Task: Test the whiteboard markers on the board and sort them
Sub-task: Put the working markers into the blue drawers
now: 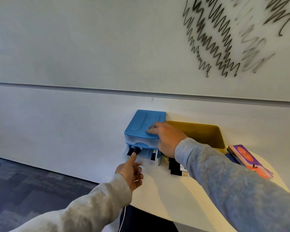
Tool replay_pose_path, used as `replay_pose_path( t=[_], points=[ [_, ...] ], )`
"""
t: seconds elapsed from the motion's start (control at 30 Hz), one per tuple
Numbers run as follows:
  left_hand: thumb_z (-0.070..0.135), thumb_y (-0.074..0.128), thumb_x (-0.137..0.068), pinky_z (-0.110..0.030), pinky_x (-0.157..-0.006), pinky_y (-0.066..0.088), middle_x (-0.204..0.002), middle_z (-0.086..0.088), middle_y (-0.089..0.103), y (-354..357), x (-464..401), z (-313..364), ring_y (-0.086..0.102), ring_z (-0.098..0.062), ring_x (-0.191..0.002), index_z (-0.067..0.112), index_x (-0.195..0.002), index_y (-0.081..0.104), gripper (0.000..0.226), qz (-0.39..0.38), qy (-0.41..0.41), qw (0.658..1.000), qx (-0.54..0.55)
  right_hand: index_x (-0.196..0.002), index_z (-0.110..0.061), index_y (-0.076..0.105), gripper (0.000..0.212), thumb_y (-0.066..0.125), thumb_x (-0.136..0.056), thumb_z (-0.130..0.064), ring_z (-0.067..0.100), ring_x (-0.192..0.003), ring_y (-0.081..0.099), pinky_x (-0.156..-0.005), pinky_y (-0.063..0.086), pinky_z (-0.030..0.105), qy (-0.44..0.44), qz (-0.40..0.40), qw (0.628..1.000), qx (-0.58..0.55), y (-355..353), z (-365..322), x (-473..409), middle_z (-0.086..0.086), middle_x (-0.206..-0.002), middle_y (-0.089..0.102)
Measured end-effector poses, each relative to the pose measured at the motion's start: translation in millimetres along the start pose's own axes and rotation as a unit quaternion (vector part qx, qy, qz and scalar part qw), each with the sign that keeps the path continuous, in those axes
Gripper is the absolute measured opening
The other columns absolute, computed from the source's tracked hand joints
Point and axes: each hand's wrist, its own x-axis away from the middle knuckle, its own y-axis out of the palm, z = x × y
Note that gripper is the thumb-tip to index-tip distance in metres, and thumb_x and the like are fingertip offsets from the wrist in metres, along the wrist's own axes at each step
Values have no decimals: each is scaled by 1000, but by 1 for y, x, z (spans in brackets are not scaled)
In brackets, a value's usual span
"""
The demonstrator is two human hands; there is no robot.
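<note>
A small blue drawer box (145, 127) is sitting on a white table (166, 195) against the wall, below the whiteboard (107, 39), which is carrying black scribbles (211, 41) up to the box's right. The box's clear drawer (146, 156) is standing partly pulled out, and black-capped markers (134, 150) are lying inside it, two at its left side and another (153, 155) at its right. The right hand (166, 138) is resting over the box's lid, fingers spread flat on top and thumb down its right side. The left hand (131, 171) is pointing its index finger at the end of a marker in the drawer, the other fingers curled in, gripping nothing. A yellow bin (203, 133) is standing just right of the box; its contents cannot be seen. More black markers (174, 166) are lying on the table in front of the box, to its right. A purple-and-orange booklet (251, 160) is lying beyond the bin.
</note>
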Motion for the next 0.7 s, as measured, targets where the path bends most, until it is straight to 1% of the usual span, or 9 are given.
replay_pose_path(
  t=[0.07, 0.17, 0.27, 0.33, 0.43, 0.5, 0.6, 0.67, 0.7],
  points=[
    [41, 61, -96, -28, -49, 43, -61, -7, 54, -10, 4, -5, 53, -21, -51, -1, -93, 70, 43, 7, -5, 999, -41, -148, -22, 48, 62, 54, -90, 1, 22, -135, 40, -113, 38, 37, 5, -4, 1000, 6, -2, -2, -1, -4, -145, 46],
    [38, 64, -94, -26, -50, 45, -53, -9, 53, -20, 10, -5, 55, -25, -46, -4, -79, 72, 45, 22, 1, 993, -116, -148, -23, 48, 62, 53, -91, 0, 22, -138, 39, -115, 36, 39, 19, -17, 1000, 9, -6, -4, -1, -3, -146, 45],
    [36, 70, -90, -24, -48, 40, -50, -7, 41, -25, 12, 0, 45, -22, -39, 0, -69, 62, 43, 54, 38, 983, -173, -148, -25, 48, 60, 53, -92, -2, 23, -136, 41, -115, 37, 39, 26, -24, 999, 11, -8, -7, -1, -3, -144, 46],
    [37, 76, -85, -23, -47, 33, -56, -7, 37, -30, 11, 3, 36, -19, -41, 3, -74, 59, 39, 69, 50, 978, -192, -147, -26, 48, 60, 54, -92, -2, 22, -135, 42, -113, 39, 39, 32, -23, 999, 12, -8, -8, -1, -4, -142, 47],
    [44, 76, -83, -25, -54, 36, -71, -5, 48, -40, 11, 6, 42, -18, -58, 8, -97, 62, 41, 85, 78, 958, -264, -147, -26, 48, 61, 54, -91, -1, 22, -133, 43, -110, 42, 40, 33, -22, 999, 18, -7, -10, 0, -5, -140, 47],
    [46, 76, -82, -29, -60, 38, -85, -5, 52, -44, 13, 9, 47, -16, -70, 9, -103, 55, 47, 110, 108, 937, -314, -147, -25, 48, 62, 54, -91, 0, 22, -132, 43, -108, 44, 39, 32, -21, 999, 25, -7, -10, 0, -5, -139, 47],
    [32, 84, -76, -31, -66, 40, -110, -11, 50, -46, 10, 14, 52, -23, -88, 14, -114, 40, 61, 111, 153, 938, -289, -147, -26, 47, 62, 55, -91, -2, 21, -132, 43, -107, 45, 40, 36, -17, 999, 32, -5, -10, -2, -6, -139, 47],
    [21, 84, -75, -35, -75, 44, -121, -13, 46, -46, 7, 17, 52, -30, -103, 22, -117, 31, 67, 84, 143, 946, -279, -147, -27, 47, 62, 56, -91, -3, 21, -132, 43, -107, 45, 40, 36, -18, 999, 35, -4, -10, -3, -7, -138, 47],
    [17, 81, -76, -36, -75, 45, -124, -15, 46, -46, 5, 18, 52, -31, -107, 24, -117, 28, 68, 72, 134, 947, -282, -147, -28, 48, 62, 56, -91, -3, 21, -131, 44, -107, 45, 40, 36, -19, 999, 35, -3, -9, -4, -7, -138, 48]
  ],
)
